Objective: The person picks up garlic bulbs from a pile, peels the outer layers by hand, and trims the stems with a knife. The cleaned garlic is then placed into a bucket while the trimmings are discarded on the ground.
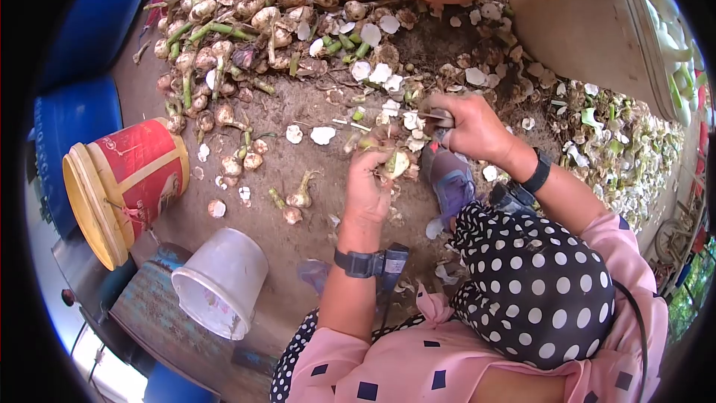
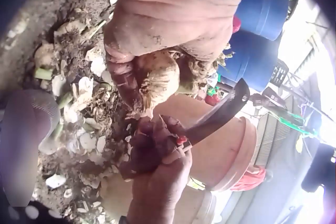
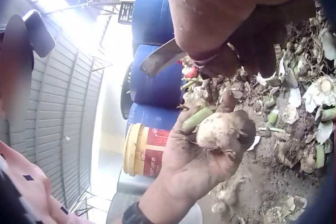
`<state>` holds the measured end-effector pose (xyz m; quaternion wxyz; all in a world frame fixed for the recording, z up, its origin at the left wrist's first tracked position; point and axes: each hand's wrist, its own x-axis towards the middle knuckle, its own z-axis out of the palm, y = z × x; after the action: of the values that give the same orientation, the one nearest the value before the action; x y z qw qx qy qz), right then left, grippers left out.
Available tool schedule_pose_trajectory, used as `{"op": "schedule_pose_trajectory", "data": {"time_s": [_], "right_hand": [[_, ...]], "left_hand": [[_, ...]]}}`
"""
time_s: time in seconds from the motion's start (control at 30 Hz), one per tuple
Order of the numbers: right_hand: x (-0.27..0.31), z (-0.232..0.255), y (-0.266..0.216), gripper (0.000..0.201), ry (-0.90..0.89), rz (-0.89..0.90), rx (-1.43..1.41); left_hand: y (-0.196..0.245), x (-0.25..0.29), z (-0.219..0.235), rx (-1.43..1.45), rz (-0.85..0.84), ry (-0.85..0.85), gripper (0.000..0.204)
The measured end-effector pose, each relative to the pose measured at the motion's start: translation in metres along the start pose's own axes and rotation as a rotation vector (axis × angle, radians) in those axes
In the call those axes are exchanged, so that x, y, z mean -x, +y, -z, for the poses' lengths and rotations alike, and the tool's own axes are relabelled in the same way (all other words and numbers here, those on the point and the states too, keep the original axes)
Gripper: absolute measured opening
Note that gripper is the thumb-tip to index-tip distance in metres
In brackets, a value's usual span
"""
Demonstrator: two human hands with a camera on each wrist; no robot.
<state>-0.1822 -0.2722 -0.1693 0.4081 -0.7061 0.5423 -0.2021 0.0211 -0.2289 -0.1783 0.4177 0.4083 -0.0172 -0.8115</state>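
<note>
My left hand (image 1: 367,186) holds a dirt-streaked garlic bulb (image 3: 216,130) with a short green stem, its fingers curled around the side. Papery, ridged skin shows on the same bulb in the left wrist view. Just to the right in the head view, my right hand (image 1: 477,128) grips a knife by its handle. The knife's dark, broad blade (image 2: 218,112) points away from the palm, and in the right wrist view it juts out past the hand. Both hands are close together over the ground, near a shoe (image 1: 450,183).
A heap of unpeeled bulbs (image 1: 250,4) lies at the far left. White peelings (image 1: 630,149) cover the right side, beside a large tub (image 1: 582,30) of pale bulbs. A red-yellow bucket (image 1: 145,172) and a white bucket (image 1: 231,272) lie tipped at left, near blue barrels (image 1: 78,123).
</note>
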Motion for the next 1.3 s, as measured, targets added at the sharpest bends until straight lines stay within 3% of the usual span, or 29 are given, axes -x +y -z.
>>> {"op": "schedule_pose_trajectory", "data": {"time_s": [0.07, 0.13, 0.17, 0.27, 0.33, 0.4, 0.43, 0.47, 0.53, 0.6, 0.63, 0.67, 0.73, 0.77, 0.8, 0.87, 0.9, 0.93, 1.0, 1.03, 1.07, 1.13, 1.3], "right_hand": [[0.002, 0.003, -0.007, 0.029, -0.003, -0.03, -0.022], [0.004, 0.002, -0.012, 0.027, 0.021, 0.078, 0.086], [0.003, 0.0, -0.015, 0.026, 0.012, 0.125, 0.113], [0.0, 0.004, -0.03, 0.024, -0.083, 0.211, 0.165], [-0.003, -0.003, -0.01, 0.021, -0.07, 0.219, 0.207], [-0.005, -0.004, 0.043, 0.026, -0.214, -0.061, 0.29], [-0.002, 0.007, 0.045, 0.035, -0.186, -0.205, 0.317], [-0.003, 0.014, 0.04, 0.04, -0.206, -0.34, 0.045], [-0.003, 0.008, 0.015, 0.035, -0.174, -0.376, -0.523], [-0.013, 0.01, -0.022, 0.026, -0.265, -0.208, -0.452], [-0.016, 0.005, -0.022, 0.024, -0.199, -0.074, -0.332], [-0.017, 0.0, -0.022, 0.023, -0.135, 0.056, -0.214], [-0.016, 0.001, -0.021, 0.022, -0.052, 0.125, -0.21], [-0.015, 0.0, -0.021, 0.021, 0.029, 0.189, -0.208], [-0.016, -0.004, -0.021, 0.021, 0.02, 0.193, -0.21], [-0.009, -0.01, -0.023, 0.02, 0.036, 0.516, 0.005], [-0.007, -0.009, -0.024, 0.019, -0.03, 0.535, 0.087], [-0.007, -0.008, -0.023, 0.019, -0.034, 0.537, 0.091], [-0.006, -0.008, -0.02, 0.02, 0.043, 0.408, 0.093], [-0.011, -0.002, -0.023, 0.021, 0.053, 0.362, 0.171], [-0.014, -0.001, -0.023, 0.021, 0.054, 0.359, 0.174], [-0.017, -0.002, -0.024, 0.022, 0.041, 0.329, 0.27], [-0.02, -0.007, -0.03, 0.026, -0.037, 0.311, 0.319]], "left_hand": [[-0.007, 0.002, -0.002, -0.086, -0.045, 0.068, 0.027], [-0.01, 0.003, -0.006, -0.417, -0.053, 0.282, 0.026], [-0.01, 0.004, -0.007, -0.419, -0.053, 0.28, 0.026], [-0.009, 0.004, -0.006, -1.352, -0.218, 0.357, 0.029], [-0.011, 0.006, -0.01, -1.407, -0.276, 0.35, 0.029], [-0.003, 0.015, -0.022, -1.418, -0.258, 0.364, 0.026], [-0.003, 0.012, -0.015, -1.447, -0.291, 0.387, 0.025], [-0.001, 0.007, -0.012, -1.443, -0.299, 0.396, 0.025], [-0.004, 0.005, -0.007, -1.696, -0.39, 0.365, 0.024], [-0.006, -0.004, -0.016, -1.764, -0.437, 0.326, 0.029], [-0.005, -0.005, -0.02, -1.841, -0.475, 0.287, 0.035], [-0.002, -0.005, -0.023, -1.844, -0.468, 0.283, 0.035], [0.008, -0.01, -0.027, -0.917, -0.274, 0.443, 0.046], [0.018, -0.012, -0.017, -0.556, -0.208, 0.258, 0.052], [0.019, 0.001, -0.01, 0.115, 0.07, 0.043, 0.047], [0.005, -0.002, -0.005, 0.339, -0.037, 0.017, 0.04], [0.004, -0.003, 0.001, 0.419, -0.076, -0.148, 0.033], [0.004, -0.006, 0.004, 0.425, -0.079, -0.15, 0.033], [0.006, -0.009, 0.009, -0.11, -0.252, 0.065, 0.029], [0.008, -0.003, 0.011, -0.232, -0.34, 0.012, 0.028], [0.013, 0.001, 0.004, -0.685, -0.236, 0.3, 0.03], [0.013, 0.001, 0.01, -1.354, -0.603, 0.181, 0.034], [0.017, 0.003, 0.003, -1.165, -0.482, 0.232, 0.038]]}}
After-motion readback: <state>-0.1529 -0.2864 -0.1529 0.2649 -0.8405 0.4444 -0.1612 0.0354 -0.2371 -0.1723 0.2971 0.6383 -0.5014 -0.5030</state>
